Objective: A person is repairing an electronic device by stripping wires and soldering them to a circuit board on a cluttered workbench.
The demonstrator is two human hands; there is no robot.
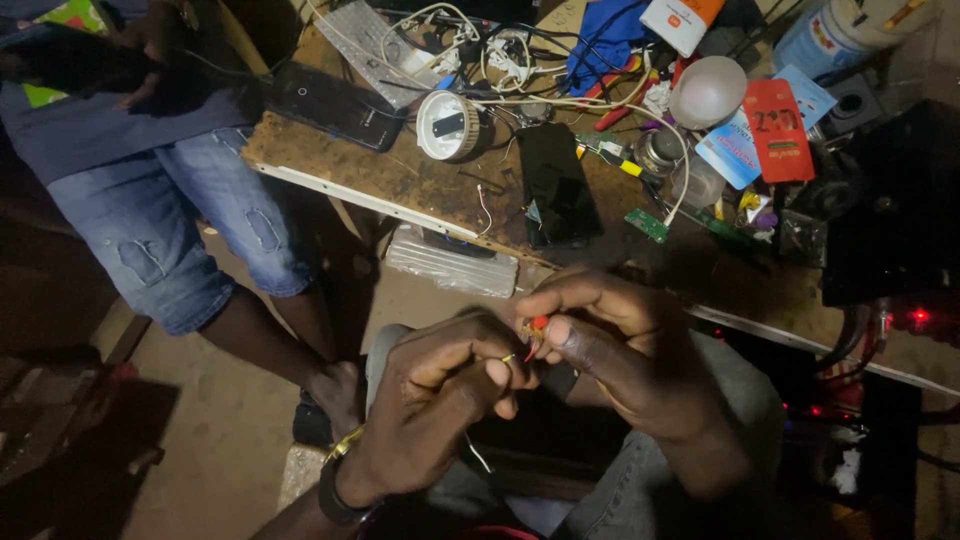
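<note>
Red wire tip [537,324], pinched, right hand [610,345]

Worn wooden workbench [400,180]; dim dirt floor [220,420]

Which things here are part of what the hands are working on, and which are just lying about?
In hand:
- left hand and right hand, both pinching the same small piece
- red wire with bare strands, between the fingertips

Lying about:
- black phone
- white round lamp base
- white bulb dome
- red card
- green circuit board
- wooden bench
</note>
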